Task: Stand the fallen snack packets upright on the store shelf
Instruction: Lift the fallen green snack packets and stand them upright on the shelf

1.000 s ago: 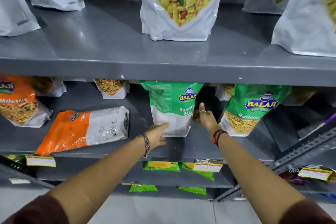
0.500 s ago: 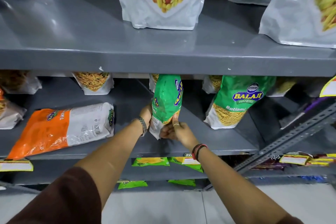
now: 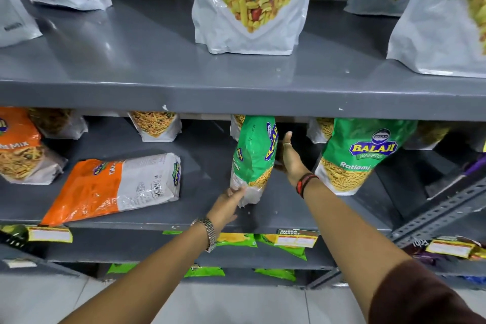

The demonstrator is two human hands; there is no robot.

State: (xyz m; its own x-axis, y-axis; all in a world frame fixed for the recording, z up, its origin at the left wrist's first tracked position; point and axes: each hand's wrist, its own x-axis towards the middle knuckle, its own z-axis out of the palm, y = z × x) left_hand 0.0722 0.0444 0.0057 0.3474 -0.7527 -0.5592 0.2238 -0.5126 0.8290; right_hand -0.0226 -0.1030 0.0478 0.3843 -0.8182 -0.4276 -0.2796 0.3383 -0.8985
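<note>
A green-and-white glossy plastic snack packet (image 3: 253,158) stands upright, turned edge-on, on the middle grey metal shelf (image 3: 200,208), its yellow strands showing in a clear lower window and its top hidden behind the shelf above. The left hand (image 3: 227,206) pinches the packet's bottom corner between thumb and fingers; the right hand (image 3: 289,159), wearing a ring, lies flat and open-palmed against the packet's right face, not clasping it. Legible on the packet: part of the "BALAJI" logo and "lami". Just to its right a second green packet (image 3: 360,152) stands facing forward, reading "BALAJI WAFERS" and "Ratlami". On the same shelf, well to the left, one orange-and-white packet (image 3: 113,187) lies flat on its side, barcode up, with "Tik" readable; another orange packet (image 3: 19,147) at the left edge stands, reading "Mix". Two green and two orange packets are thus counted at the front. A shelf-edge price tag (image 3: 297,238) below reads "SUPER MARKET".
</note>
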